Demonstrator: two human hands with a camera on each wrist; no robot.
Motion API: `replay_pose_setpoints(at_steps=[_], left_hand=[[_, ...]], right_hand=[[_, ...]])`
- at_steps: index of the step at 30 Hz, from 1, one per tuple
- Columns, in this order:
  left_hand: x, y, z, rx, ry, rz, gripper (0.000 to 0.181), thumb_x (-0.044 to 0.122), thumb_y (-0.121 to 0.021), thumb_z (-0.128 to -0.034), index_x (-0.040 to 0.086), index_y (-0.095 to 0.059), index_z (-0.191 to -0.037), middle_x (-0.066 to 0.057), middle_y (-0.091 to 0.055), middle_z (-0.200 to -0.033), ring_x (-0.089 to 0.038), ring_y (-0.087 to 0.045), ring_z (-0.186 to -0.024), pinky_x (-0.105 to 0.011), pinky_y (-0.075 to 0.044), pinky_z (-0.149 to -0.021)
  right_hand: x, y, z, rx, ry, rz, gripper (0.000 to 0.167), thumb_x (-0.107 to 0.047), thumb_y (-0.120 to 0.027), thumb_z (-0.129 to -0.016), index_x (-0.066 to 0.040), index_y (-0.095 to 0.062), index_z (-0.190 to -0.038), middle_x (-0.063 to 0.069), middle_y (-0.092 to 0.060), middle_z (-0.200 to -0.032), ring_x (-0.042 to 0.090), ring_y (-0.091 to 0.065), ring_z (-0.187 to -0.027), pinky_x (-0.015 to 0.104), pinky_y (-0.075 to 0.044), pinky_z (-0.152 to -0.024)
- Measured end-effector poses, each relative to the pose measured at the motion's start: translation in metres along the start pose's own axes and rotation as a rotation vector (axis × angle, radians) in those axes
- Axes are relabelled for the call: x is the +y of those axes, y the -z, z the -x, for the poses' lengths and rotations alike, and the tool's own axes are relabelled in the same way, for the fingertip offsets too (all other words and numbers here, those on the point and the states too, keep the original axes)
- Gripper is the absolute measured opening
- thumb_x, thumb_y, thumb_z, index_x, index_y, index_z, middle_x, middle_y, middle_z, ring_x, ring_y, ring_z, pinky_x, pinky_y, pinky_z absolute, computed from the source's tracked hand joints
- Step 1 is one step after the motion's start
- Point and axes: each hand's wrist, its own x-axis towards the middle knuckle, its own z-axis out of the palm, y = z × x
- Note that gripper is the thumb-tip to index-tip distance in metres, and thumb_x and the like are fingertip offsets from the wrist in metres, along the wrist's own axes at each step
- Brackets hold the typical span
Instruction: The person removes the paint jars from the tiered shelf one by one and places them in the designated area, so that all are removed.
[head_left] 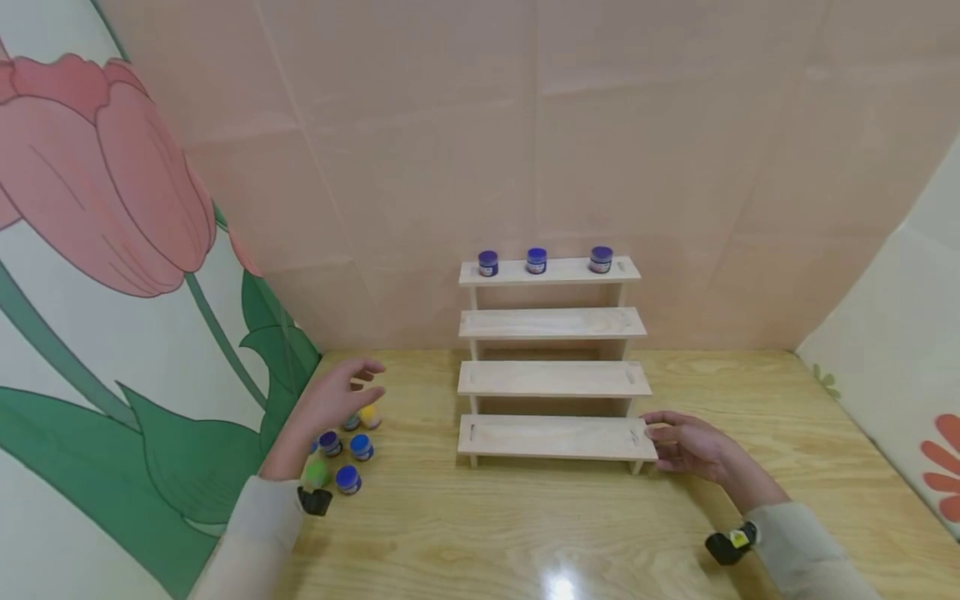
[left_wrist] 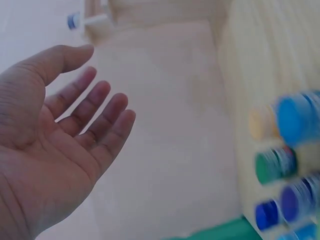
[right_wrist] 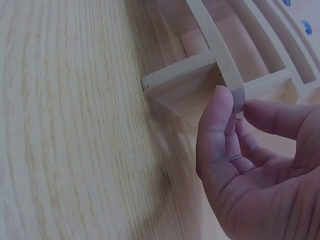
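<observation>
A stepped wooden rack with several shelves stands on the table. My right hand pinches the right end of its lowest shelf; in the right wrist view the thumb and index finger lie on either side of the board end. My left hand hovers over a group of small jars at the left, holding nothing. In the left wrist view its fingers are relaxed and slightly bent. Under it are a yellow jar, a green jar and blue-lidded jars.
On the top shelf sit three jars: one at the left, one near the middle and one at the right. A pink-beige backdrop rises behind. Flower-printed panels border the wooden table on both sides.
</observation>
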Motion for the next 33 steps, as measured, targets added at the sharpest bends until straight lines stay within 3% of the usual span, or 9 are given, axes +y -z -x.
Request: replay_pose_setpoints(at_steps=[6,12,19,24,33], left_hand=[[0.026,-0.006,-0.037,-0.02,-0.057,0.055,0.035,0.018,-0.067,-0.0984,0.005,-0.062,-0.13,-0.016,-0.062,-0.13,-0.039,-0.058,-0.121,-0.052,-0.051,-0.101],[0.051,-0.011,-0.073,0.022,-0.1,0.105,0.035,0.012,-0.067,-0.0954,0.001,-0.062,-0.128,-0.018,-0.062,-0.129,-0.038,-0.059,-0.119,-0.049,-0.053,-0.1],[0.072,-0.017,-0.11,0.098,-0.099,0.131,0.04,0.021,-0.069,-0.0951,0.004,-0.062,-0.13,-0.014,-0.061,-0.131,-0.032,-0.059,-0.121,-0.046,-0.051,-0.103],[0.093,-0.017,-0.135,0.145,-0.113,0.184,0.04,0.015,-0.068,-0.0936,0.002,-0.061,-0.131,-0.016,-0.061,-0.133,-0.034,-0.058,-0.122,-0.047,-0.05,-0.105],[0.126,-0.023,-0.173,0.151,-0.048,0.201,0.049,0.019,-0.068,-0.095,0.006,-0.055,-0.141,-0.014,-0.054,-0.144,-0.033,-0.053,-0.13,-0.045,-0.048,-0.107]], right_hand=[[0.0,0.001,0.0,0.014,-0.01,0.001,0.019,-0.014,-0.058,-0.103,-0.018,-0.059,-0.121,0.001,-0.071,-0.099,0.015,-0.069,-0.086,0.03,-0.061,-0.073],[0.0,0.001,0.0,0.01,-0.009,-0.002,0.017,-0.013,-0.057,-0.103,-0.02,-0.06,-0.119,0.001,-0.072,-0.099,0.014,-0.069,-0.087,0.03,-0.061,-0.073],[0.001,0.002,-0.001,-0.02,0.0,-0.014,0.017,-0.013,-0.057,-0.103,-0.021,-0.061,-0.118,0.001,-0.071,-0.098,0.014,-0.069,-0.086,0.03,-0.061,-0.073],[0.002,0.003,-0.001,-0.016,0.001,-0.017,0.017,-0.013,-0.056,-0.104,-0.019,-0.06,-0.119,0.001,-0.071,-0.099,0.014,-0.069,-0.087,0.03,-0.061,-0.073],[0.0,0.001,-0.001,-0.014,-0.002,-0.013,0.018,-0.013,-0.056,-0.104,-0.019,-0.059,-0.121,0.001,-0.07,-0.099,0.015,-0.069,-0.087,0.029,-0.061,-0.073]])
